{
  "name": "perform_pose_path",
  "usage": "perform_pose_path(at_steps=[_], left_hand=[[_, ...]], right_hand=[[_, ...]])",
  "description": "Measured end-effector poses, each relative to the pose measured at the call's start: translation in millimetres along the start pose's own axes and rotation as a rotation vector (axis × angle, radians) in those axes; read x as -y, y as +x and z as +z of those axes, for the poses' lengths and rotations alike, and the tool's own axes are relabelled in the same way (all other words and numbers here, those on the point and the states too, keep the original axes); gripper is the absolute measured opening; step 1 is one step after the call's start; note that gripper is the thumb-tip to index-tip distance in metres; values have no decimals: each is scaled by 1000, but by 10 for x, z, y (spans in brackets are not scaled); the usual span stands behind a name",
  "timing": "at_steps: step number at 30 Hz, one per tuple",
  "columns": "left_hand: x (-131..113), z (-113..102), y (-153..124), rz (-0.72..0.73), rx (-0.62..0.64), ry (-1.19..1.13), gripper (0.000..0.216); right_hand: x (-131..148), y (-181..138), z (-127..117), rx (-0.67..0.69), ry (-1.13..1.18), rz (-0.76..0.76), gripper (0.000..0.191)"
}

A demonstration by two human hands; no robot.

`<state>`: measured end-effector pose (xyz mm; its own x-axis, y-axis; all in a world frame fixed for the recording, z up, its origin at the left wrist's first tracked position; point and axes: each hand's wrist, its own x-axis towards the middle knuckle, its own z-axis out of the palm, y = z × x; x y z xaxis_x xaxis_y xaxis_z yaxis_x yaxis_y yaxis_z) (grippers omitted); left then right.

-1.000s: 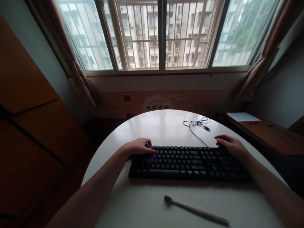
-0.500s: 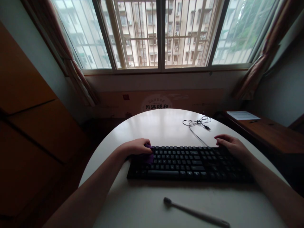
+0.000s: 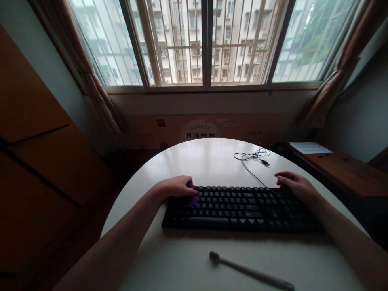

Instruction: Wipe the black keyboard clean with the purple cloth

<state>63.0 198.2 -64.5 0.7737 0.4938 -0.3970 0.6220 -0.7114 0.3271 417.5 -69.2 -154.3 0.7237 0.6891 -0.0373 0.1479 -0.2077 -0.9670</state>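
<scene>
A black keyboard (image 3: 242, 210) lies across the middle of a round white table (image 3: 209, 161). My left hand (image 3: 174, 188) is closed on a purple lump (image 3: 192, 199) and presses it onto the keys at the keyboard's far left corner. My right hand (image 3: 295, 186) rests on the keyboard's far right corner, its fingers curled over the edge with nothing held apart from the keyboard itself. The keyboard's cable (image 3: 251, 157) runs back from it and ends in a loose coil on the table.
A small long-handled brush (image 3: 248, 273) lies on the table in front of the keyboard. A brown side table with a sheet of paper (image 3: 309, 147) stands at the right. A wooden cabinet (image 3: 36, 161) fills the left. A barred window (image 3: 206, 40) and curtains are behind.
My left hand with the purple lump has shifted slightly right along the keys. My right hand stays put. The view has tilted a little.
</scene>
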Motion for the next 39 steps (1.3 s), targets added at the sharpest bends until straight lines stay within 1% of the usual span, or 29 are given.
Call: perform_pose_path(at_steps=[4,8,17,24,30,34,39], left_hand=[[18,-24,-30,30,72,-77,42],[20,-45,-52,36,87,-115,42],[27,-7,-5,15,31,-99,44],[37,-14,-51,51,-84,-87,41],[20,-7,-70,140,-66,-68,46],[19,7,-47,188,-98,-19,47],[43,-22,-66,176,-68,-123,40]], right_hand=[[25,-26,19,7,-50,-25,35],[45,-34,25,-4,-68,-47,37],[59,-40,47,-62,-52,-23,35],[177,-158,130,-141,-141,-45,31],[196,-174,149,-122,-151,-76,33],[177,-162,147,-118,-156,-107,34],[207,-175,155,-121,-160,-103,34]])
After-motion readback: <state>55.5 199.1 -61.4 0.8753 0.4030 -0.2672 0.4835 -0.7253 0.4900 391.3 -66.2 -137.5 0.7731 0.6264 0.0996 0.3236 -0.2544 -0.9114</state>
